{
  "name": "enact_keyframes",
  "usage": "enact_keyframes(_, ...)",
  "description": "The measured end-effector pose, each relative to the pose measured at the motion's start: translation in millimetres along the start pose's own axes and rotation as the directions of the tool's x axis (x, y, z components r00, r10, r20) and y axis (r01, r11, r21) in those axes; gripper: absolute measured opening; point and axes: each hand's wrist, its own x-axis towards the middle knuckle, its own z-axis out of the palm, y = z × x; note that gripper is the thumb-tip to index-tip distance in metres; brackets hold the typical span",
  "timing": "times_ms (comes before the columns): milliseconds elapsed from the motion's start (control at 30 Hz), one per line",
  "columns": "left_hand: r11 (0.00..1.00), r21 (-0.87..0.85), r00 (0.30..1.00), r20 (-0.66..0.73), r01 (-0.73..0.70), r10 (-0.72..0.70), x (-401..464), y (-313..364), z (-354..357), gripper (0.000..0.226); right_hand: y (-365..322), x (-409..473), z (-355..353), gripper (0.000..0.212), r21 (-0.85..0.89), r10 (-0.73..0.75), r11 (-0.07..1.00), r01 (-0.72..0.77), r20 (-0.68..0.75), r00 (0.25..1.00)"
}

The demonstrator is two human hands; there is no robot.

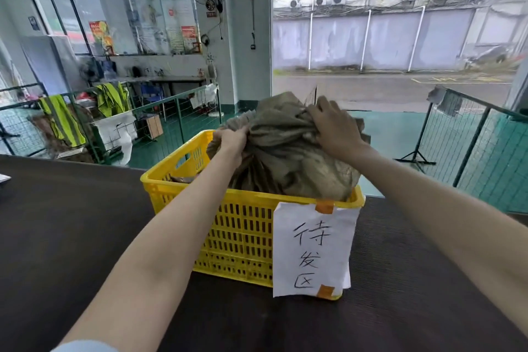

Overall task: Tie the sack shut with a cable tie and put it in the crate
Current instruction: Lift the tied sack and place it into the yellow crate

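Sack (288,157) sits in crate (243,226), both hands gripping its top.

— Where's the sack (288,151)?
— In the yellow slatted crate (243,226), a crumpled dull-brown bundle bulging well above the rim.
— And the crate?
— Upright on the dark table, with a handwritten paper label taped to its near side.

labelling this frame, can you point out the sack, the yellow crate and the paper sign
sack (288,148): head view, on the bulging cloth between the hands
yellow crate (243,237): head view, on its slotted front wall
paper sign (313,248): head view, on the handwritten middle of the sheet
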Motion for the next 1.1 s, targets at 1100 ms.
enact_keyframes(1100, -0.53, 0.726, 0.898, 0.381, -0.438, -0.22, -11, -34, -28, 0.052, 39, -61, 79, 0.016, 0.268, -0.146, 0.963, -0.042, 0.641, 0.753)
